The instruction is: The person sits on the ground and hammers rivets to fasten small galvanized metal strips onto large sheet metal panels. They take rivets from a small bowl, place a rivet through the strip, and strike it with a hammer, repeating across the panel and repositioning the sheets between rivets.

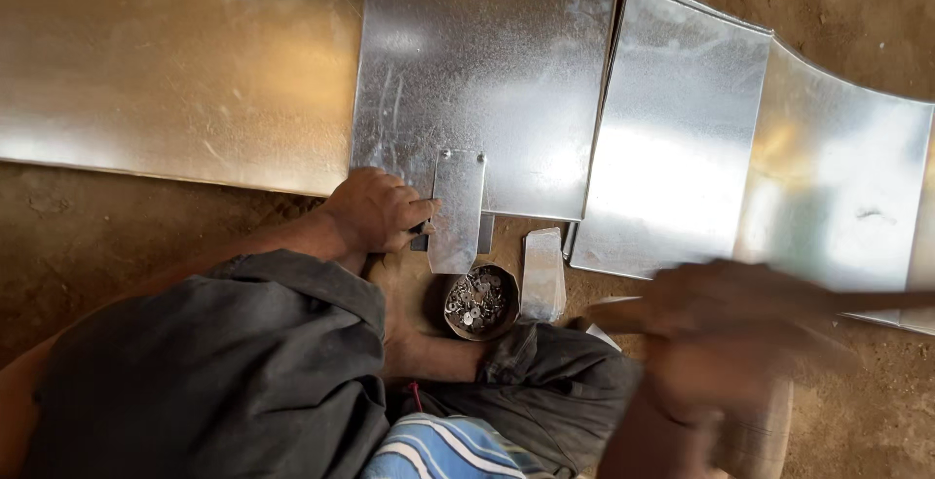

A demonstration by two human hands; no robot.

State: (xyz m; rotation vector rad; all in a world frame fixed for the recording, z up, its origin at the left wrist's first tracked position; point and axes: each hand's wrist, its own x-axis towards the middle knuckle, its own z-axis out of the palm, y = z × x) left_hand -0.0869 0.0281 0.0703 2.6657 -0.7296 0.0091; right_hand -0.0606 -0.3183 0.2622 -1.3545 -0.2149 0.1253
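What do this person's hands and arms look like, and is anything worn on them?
Both hands are bare, no gloves, rings or watch visible. The left hand shows a bare wrist and forearm, no sleeve. The right hand is motion-blurred, so details there cannot be told.

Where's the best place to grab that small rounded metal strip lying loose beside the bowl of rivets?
Probably pinch the small rounded metal strip across its long edges from above. It lies flat on the dirt, with the round bowl of rivets close on one side, so its far side is freer.
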